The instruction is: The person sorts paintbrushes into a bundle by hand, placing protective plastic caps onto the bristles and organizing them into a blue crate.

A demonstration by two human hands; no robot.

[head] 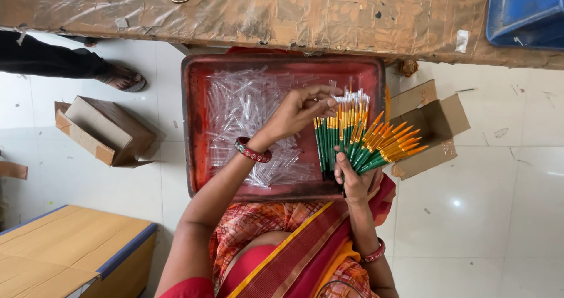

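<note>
Right hand (pixel 354 180) grips a fanned bundle of paintbrushes (pixel 359 139) upright; left hand (pixel 301 110), wrist bent, pinches a clear cap (pixel 330 100) over their tips.

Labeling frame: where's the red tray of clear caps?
Head view, centre: red tray on the floor below the table edge, under the left hand, beside the fanned brushes.

Looks like a small hand-assembly workshop, probably home-run. Floor-level setup on pale tiles (pixel 493 216), with a battered red tray (pixel 194 128) dead centre, heaped with clear plastic tubes (pixel 247 104). Fanned bundle of green-and-orange paintbrushes (pixel 364 139) just right of centre, way too many for home use. Open cardboard cartons at 3 o'clock (pixel 437 119) and 9 o'clock (pixel 100 128), taped-up brown-wrapped table (pixel 294 10) across 12 o'clock, blue bin (pixel 523 10) at 1 o'clock. Someone's sandalled foot (pixel 123 78) at 10 o'clock.
</note>
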